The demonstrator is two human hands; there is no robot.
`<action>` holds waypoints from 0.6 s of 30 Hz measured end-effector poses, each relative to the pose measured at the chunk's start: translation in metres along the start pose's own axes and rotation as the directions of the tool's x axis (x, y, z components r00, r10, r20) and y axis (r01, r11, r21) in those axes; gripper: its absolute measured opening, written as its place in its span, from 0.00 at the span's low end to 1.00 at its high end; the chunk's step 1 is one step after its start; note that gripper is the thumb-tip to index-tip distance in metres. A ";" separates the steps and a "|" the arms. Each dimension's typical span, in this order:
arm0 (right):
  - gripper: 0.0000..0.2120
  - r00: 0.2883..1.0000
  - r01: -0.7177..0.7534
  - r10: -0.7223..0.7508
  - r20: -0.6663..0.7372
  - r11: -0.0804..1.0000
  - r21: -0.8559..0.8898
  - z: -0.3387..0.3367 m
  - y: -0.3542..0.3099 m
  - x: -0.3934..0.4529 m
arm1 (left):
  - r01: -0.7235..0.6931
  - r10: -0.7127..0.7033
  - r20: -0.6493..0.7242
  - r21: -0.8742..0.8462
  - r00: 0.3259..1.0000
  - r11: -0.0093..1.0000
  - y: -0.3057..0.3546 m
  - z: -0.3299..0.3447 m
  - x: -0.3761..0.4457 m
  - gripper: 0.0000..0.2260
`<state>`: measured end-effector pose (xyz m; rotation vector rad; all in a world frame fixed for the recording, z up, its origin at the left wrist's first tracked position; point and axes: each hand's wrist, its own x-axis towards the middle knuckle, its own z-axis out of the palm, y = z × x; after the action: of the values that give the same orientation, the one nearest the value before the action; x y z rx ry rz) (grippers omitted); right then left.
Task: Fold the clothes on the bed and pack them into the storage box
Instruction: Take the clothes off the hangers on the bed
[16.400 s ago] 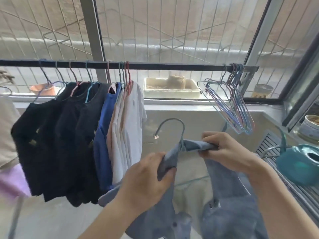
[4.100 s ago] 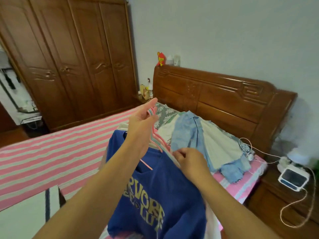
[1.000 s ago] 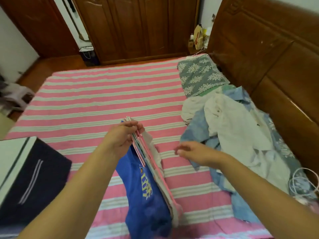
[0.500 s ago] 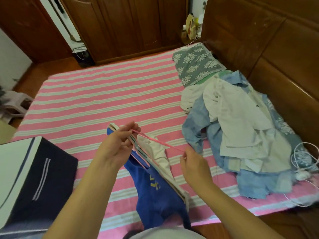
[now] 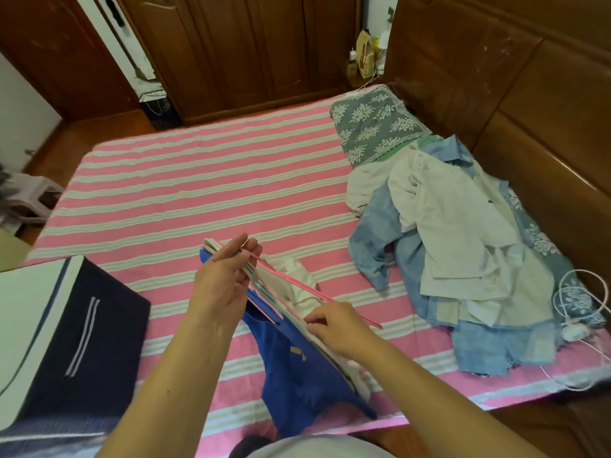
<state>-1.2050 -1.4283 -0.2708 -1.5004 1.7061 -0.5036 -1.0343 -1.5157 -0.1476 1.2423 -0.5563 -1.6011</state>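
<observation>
Pinched in my left hand [image 5: 222,285] was the top of a bundle of hangers [image 5: 264,285], still threaded through several garments, with the fingers curled round the hooks. My right hand [image 5: 334,325] gripped the lower edge of the same stack, thumb and fingers closed on the layers just beneath a loose pink hanger [image 5: 317,294] that angled out across the sheet.

From the single head view, the blue T-shirt [image 5: 297,365] hung on the near face of the bundle and draped down over the edge of the bed [image 5: 185,193], with white garments [image 5: 294,285] layered behind it. A heap of unfolded clothes [image 5: 456,246], pale blue and white, lay well apart to the right near the headboard [image 5: 529,104], beside a grey patterned pillow [image 5: 373,123]. The storage box [image 5: 66,332], dark with pale stripes, sat at the left on the near corner of the bed, its lid or flap showing white.

I judged nothing was folded or packed yet, since the hangers had to come out first. My worry was the pink hanger catching a neckline and stretching it if drawn out at that angle. The blue T-shirt could also slide off the mattress edge to the floor once its hanger was freed. A white cable [image 5: 575,292] lay close to the heap and might snag a sleeve.
</observation>
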 end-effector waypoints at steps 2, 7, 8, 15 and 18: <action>0.10 0.998 0.038 -0.045 -0.052 0.992 -0.116 0.006 -0.005 -0.002 | -0.014 0.014 -0.014 -0.012 1.000 1.000 -0.003 -0.003 0.000 0.14; 0.08 0.982 0.004 -0.060 -0.179 0.954 -0.301 0.018 0.000 -0.009 | -0.091 0.090 -0.120 -0.005 0.989 0.996 0.000 -0.006 0.002 0.14; 0.08 0.983 0.019 -0.064 -0.170 0.967 -0.254 0.018 0.003 -0.009 | -0.088 0.087 -0.119 -0.001 0.989 0.996 0.001 -0.006 0.003 0.14; 0.18 0.997 0.078 -0.077 -0.015 0.995 0.059 0.012 -0.005 -0.009 | -0.076 0.074 -0.046 -0.045 0.996 0.996 -0.005 -0.007 0.005 0.13; 0.21 0.996 0.084 -0.086 0.029 0.995 0.058 0.009 -0.004 -0.007 | -0.074 0.074 -0.015 -0.008 0.997 0.997 -0.004 -0.008 0.005 0.13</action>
<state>-1.1953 -1.4210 -0.2714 -1.5372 1.5965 -0.5657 -1.0288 -1.5172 -0.1563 1.2121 -0.5794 -1.5301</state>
